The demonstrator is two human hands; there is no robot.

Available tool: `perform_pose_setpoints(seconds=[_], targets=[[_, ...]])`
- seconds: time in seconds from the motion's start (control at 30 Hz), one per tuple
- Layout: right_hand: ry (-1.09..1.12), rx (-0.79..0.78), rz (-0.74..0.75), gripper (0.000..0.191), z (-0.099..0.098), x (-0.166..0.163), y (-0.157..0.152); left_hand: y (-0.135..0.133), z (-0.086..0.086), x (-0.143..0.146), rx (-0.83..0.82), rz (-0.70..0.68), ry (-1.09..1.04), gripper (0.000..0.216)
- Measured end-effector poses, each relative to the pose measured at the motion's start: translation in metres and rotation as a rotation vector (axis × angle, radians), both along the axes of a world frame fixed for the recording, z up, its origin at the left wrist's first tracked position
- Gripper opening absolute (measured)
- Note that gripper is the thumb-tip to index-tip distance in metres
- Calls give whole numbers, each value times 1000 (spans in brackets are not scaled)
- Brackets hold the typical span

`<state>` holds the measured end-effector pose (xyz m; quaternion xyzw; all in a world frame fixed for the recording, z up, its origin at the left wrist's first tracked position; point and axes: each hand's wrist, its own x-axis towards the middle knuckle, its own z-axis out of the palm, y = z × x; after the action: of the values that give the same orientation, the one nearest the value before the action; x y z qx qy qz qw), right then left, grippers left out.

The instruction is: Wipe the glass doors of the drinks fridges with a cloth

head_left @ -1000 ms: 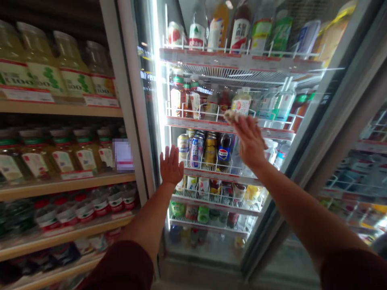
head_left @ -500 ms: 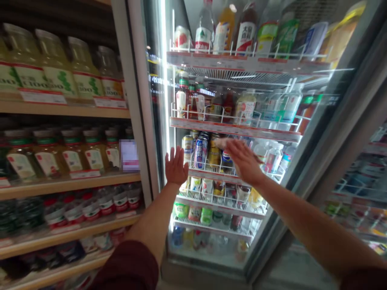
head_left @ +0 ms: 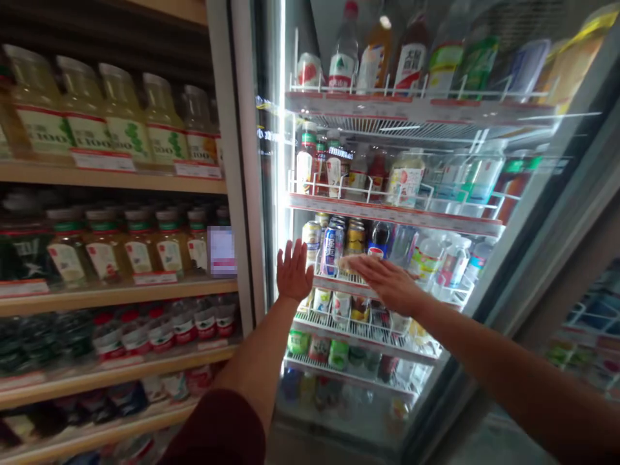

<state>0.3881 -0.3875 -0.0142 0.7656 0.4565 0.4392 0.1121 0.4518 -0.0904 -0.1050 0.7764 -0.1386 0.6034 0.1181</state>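
Note:
Both my arms reach out toward a lit drinks cooler (head_left: 368,100), whose glass front carries reflections. My left hand (head_left: 294,274) is raised at its left side with the fingers up and the palm forward, holding nothing. Whether it touches the glass I cannot tell. My right hand (head_left: 387,284) is stretched flat, fingers pointing left, in front of the middle shelf, and nothing shows in it. Behind the hands stand a blue can (head_left: 331,248), gold cans (head_left: 356,236) and a dark bottle with a blue label (head_left: 378,242). The right hand partly covers that shelf's edge.
Wooden shelves (head_left: 116,294) on the left hold rows of juice bottles (head_left: 167,135) and smaller bottles with green caps (head_left: 169,248). A grey frame (head_left: 239,161) separates them from the cooler. More stocked shelves (head_left: 591,310) appear blurred at the right.
The view has swung slightly left, so the cooler sits further right. My right hand has dropped lower against the can shelf. My left hand keeps its raised, spread pose.

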Motion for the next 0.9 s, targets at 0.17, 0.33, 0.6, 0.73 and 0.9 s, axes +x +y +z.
perform_pose_setpoints(seconds=[0.17,0.33,0.6,0.73,0.9], targets=[[-80,221,-126,82,45,7,0,1,-1,0,5,-8,-17,62],[-101,283,-95,80,44,10,14,2,-2,1,22,29,-6,62],[-60,84,25,80,35,5,-9,-1,-1,-3,56,70,-51,61],[-235,415,-84,74,60,13,-15,-1,0,-6,74,108,-98,61],[17,-3,86,82,7,2,-4,1,0,-5,67,85,-69,61]])
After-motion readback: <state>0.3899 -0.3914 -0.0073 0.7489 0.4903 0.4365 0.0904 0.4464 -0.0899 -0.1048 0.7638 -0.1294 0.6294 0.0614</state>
